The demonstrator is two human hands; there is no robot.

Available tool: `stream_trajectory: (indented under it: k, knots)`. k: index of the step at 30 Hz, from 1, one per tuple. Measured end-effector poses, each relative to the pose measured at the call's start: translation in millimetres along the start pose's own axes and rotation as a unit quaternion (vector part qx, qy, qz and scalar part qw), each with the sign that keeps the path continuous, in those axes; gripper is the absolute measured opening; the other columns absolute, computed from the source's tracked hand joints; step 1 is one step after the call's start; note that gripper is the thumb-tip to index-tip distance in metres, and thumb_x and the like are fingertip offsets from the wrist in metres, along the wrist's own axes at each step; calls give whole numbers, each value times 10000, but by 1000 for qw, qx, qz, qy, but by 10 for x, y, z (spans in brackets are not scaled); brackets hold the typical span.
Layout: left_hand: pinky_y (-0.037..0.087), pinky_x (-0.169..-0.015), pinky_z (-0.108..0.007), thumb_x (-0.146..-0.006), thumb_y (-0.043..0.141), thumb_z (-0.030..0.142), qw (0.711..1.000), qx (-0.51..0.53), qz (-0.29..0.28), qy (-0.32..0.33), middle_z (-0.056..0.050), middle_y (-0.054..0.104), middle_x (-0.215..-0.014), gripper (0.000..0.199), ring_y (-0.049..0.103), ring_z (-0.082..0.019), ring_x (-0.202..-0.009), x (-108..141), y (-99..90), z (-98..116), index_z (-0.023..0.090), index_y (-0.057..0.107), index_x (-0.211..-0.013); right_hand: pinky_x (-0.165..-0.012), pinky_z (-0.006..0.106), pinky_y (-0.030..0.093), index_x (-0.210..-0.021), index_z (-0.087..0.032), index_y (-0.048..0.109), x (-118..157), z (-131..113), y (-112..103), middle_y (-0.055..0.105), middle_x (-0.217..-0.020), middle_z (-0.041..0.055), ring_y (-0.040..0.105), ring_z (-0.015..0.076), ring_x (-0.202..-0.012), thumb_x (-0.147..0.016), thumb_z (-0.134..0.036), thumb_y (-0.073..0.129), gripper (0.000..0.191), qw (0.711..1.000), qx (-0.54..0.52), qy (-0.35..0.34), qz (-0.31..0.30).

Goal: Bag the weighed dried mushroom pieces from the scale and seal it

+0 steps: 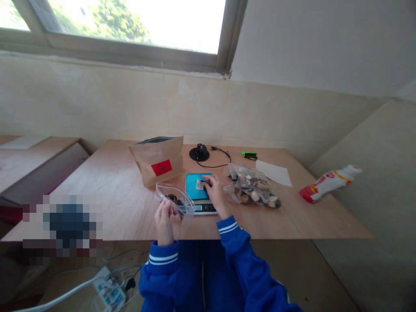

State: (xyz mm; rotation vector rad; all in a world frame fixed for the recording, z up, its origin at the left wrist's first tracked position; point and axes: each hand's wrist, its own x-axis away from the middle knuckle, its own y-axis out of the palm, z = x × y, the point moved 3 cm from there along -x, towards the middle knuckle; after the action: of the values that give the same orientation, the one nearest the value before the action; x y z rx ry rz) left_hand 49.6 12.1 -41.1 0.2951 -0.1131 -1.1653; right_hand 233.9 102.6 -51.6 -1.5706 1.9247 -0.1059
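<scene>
My left hand (165,219) is closed on the edge of a clear zip-lock bag (186,203), which stands partly open and holds dark brown pieces that look like dried mushroom. My right hand (214,190) is over the blue top of a kitchen scale (192,181), its fingers pinched around a small dark piece. A white label lies under the fingertips on the scale's surface. The scale's front panel is partly covered by the bag and my right wrist. Right of that wrist lie filled zip-lock bags (255,188) with brown, black and pale pieces.
A brown paper pouch (162,157) with a red label stands open behind my left hand. Farther back are a black round device (199,152) with a cable and green-black screwdrivers (249,155). White paper (274,172) and a tilted white-and-red bottle (329,184) are at the right.
</scene>
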Motion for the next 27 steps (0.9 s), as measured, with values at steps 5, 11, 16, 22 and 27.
stream_trajectory:
  k: [5, 11, 16, 22, 27]
  knots:
    - [361, -537, -242, -761, 561, 452, 1000, 3, 4, -12, 32, 368, -531, 397, 405, -104, -534, 4, 16, 11, 200, 362, -527, -795, 305, 482, -726, -171, 700, -12, 30, -31, 612, -856, 57, 604, 171, -823, -825, -144, 535, 195, 1000, 1, -14, -14]
    - [352, -525, -243, -743, 570, 460, 1000, 7, -4, -8, 30, 377, -522, 398, 399, -103, -525, 9, 36, 43, 200, 371, -517, -781, 304, 518, -841, -151, 669, -70, -109, -63, 648, -930, 75, 623, 184, -897, -781, -202, 624, 91, 995, -91, 30, -14]
    - [353, -535, -244, -751, 567, 443, 1000, -5, -27, -4, 29, 388, -512, 389, 404, -104, -523, 21, 71, 3, 198, 381, -513, -840, 298, 534, -944, -171, 639, -71, -775, -92, 689, -946, 54, 655, 155, -899, -757, -295, 695, 231, 964, -259, 24, -50]
    - [359, -537, -235, -770, 562, 425, 999, -3, -38, -1, 30, 407, -513, 377, 418, -102, -526, 42, 80, -9, 191, 397, -525, -916, 294, 501, -1109, -193, 620, -76, -958, -91, 605, -1227, 78, 576, 158, -1131, -908, -296, 506, 253, 972, -181, -53, -142]
    - [364, -516, -226, -710, 602, 449, 999, 20, -19, -23, 38, 381, -507, 393, 410, -94, -513, 33, 66, 13, 194, 385, -505, -1009, 405, 419, -1099, -124, 633, -88, -240, 1, 595, -1177, 157, 538, 245, -1146, -842, -170, 577, 266, 985, 96, -56, -129]
